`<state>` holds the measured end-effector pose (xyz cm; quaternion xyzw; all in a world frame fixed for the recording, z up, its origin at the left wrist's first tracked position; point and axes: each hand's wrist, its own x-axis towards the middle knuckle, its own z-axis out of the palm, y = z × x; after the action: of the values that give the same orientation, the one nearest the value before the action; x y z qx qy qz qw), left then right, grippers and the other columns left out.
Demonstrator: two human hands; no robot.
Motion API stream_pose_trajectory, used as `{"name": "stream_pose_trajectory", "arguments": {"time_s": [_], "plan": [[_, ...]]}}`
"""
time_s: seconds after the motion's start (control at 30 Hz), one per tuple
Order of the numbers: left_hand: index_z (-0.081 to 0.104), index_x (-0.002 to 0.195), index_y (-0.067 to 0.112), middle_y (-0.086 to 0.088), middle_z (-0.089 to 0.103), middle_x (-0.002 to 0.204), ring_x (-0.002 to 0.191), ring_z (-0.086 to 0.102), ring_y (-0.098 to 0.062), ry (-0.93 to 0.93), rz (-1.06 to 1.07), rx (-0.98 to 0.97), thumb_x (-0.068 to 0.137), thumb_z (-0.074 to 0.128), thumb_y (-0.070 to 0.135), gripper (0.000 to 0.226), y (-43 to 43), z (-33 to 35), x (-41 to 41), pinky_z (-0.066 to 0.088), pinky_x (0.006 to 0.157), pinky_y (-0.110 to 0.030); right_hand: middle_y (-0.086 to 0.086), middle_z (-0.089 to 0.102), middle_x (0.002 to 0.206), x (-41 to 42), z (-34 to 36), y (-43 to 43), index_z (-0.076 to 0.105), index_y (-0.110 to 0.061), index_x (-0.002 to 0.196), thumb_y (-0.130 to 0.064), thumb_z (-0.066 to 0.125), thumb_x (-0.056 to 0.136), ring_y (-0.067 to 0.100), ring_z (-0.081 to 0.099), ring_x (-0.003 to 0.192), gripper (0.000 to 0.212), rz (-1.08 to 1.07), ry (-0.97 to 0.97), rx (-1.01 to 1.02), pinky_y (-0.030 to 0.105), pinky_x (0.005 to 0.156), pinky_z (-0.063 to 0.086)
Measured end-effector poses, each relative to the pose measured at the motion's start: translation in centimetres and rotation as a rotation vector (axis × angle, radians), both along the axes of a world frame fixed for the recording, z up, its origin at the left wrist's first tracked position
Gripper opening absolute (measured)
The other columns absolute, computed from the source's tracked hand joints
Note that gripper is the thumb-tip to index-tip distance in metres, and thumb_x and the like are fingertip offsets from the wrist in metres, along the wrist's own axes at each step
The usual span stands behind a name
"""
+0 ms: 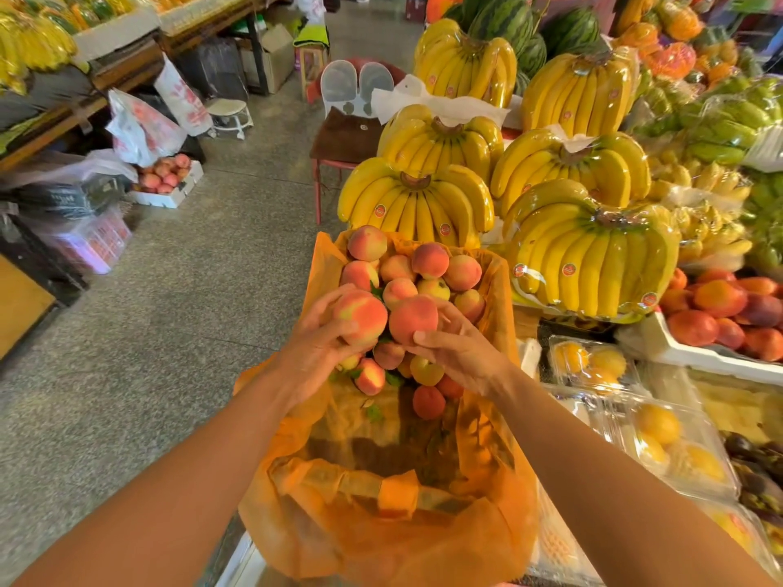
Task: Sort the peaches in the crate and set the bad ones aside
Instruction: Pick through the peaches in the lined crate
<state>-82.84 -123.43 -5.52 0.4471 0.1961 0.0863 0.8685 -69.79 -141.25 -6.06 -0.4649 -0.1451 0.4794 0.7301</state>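
Gripping blotched peach (360, 317) in left hand (313, 353), redder peach (413, 319) in right hand (459, 349), fingers curled round each (round; axis seemingly unreadable), above orange-lined crate (502, 290) heaped with peaches (430, 260).

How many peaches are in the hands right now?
2: the left peach in the left hand, the right peach in the right hand, both over the crate. Palms may hide another.
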Motion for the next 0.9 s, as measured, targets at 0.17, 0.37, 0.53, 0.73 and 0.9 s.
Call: {"name": "stream_pose_trajectory", "arguments": {"time_s": [0.17,0.37,0.53,0.73,0.9], "plan": [[0.046,0.133,0.01,-0.024,0.058,0.123,0.099,0.066,-0.04,0.174,0.025,-0.224,0.081,0.067,0.026,0.057,-0.8,0.4,-0.1,0.058,0.075,-0.043,0.001,0.054,0.121,0.0,0.3,-0.5,0.051,-0.021,0.118,-0.017,0.086,0.068,0.017,0.056,0.108,0.061,-0.151,-0.696,-0.371,0.033,0.084,0.051],[0.047,0.128,0.012,-0.021,0.055,0.126,0.104,0.064,-0.035,0.353,0.077,-0.091,0.085,0.068,0.016,0.048,-1.0,0.4,0.5,0.06,0.072,-0.039,-0.008,0.049,0.116,0.3,0.5,-1.0,0.045,-0.019,0.116,-0.019,0.086,0.064,0.008,0.042,0.102,0.066,-0.162,-1.209,-0.432,0.028,0.087,0.04],[0.053,0.122,0.02,-0.01,0.055,0.128,0.106,0.062,-0.025,0.349,0.005,0.119,0.078,0.075,0.01,0.051,-1.2,0.6,0.7,0.057,0.08,-0.039,-0.007,0.054,0.116,0.5,0.2,-1.5,0.051,-0.02,0.115,-0.027,0.088,0.064,0.001,0.05,0.105,0.064,-0.138,-1.087,-0.396,0.013,0.084,0.042],[0.062,0.106,0.035,0.005,0.06,0.113,0.101,0.059,-0.016,0.296,-0.072,0.656,0.06,0.088,0.016,0.056,-2.0,1.1,0.2,0.052,0.083,-0.035,-0.021,0.051,0.114,0.2,0.0,-2.3,0.056,-0.022,0.119,-0.025,0.09,0.064,-0.008,0.047,0.105,0.064,-0.125,-1.081,-0.381,0.012,0.087,0.04],[0.057,0.112,0.028,0.01,0.059,0.097,0.089,0.056,-0.014,0.345,-0.198,1.16,0.066,0.085,0.033,0.054,-1.8,0.7,0.4,0.046,0.072,-0.029,-0.004,0.055,0.121,0.5,0.4,-2.2,0.053,-0.021,0.122,-0.029,0.088,0.067,0.012,0.052,0.109,0.065,0.049,-1.013,-0.495,0.025,0.087,0.046]]}}
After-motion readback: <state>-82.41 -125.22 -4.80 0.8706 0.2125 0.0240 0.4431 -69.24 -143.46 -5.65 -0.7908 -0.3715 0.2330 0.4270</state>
